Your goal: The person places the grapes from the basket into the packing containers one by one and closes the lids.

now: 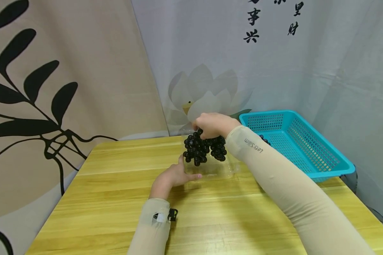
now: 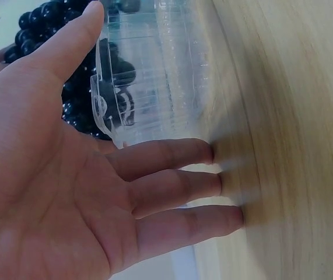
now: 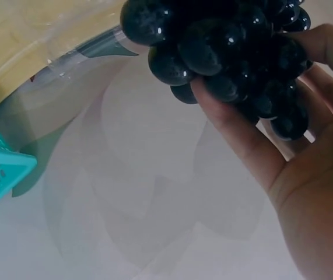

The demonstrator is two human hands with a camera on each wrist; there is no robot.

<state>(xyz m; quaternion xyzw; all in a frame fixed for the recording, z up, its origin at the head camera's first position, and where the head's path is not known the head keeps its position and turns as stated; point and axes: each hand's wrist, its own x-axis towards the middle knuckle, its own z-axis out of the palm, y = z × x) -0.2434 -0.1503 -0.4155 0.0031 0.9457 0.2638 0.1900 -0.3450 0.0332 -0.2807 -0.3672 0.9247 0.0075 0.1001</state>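
Observation:
My right hand [image 1: 215, 124] holds a bunch of black grapes [image 1: 196, 147] from above. In the right wrist view, its thumb and fingers curl round the upper part of the grapes [image 3: 218, 52]. Below the bunch stands a clear plastic container [image 1: 212, 171], whose see-through ribbed wall [image 2: 160, 64] shows up close in the left wrist view. At the container's near left corner is my left hand [image 1: 175, 174], thumb stretched along the front and fingers extended beside it. The left fingertips [image 2: 204, 151] reach down close to the tabletop.
A turquoise perforated basket [image 1: 314, 141] stands at the right rear of the wooden table [image 1: 115, 191]. Some dark grapes [image 1: 265, 140] show at its left side, partly behind my right sleeve. A printed curtain [image 1: 108, 71] hangs behind the table.

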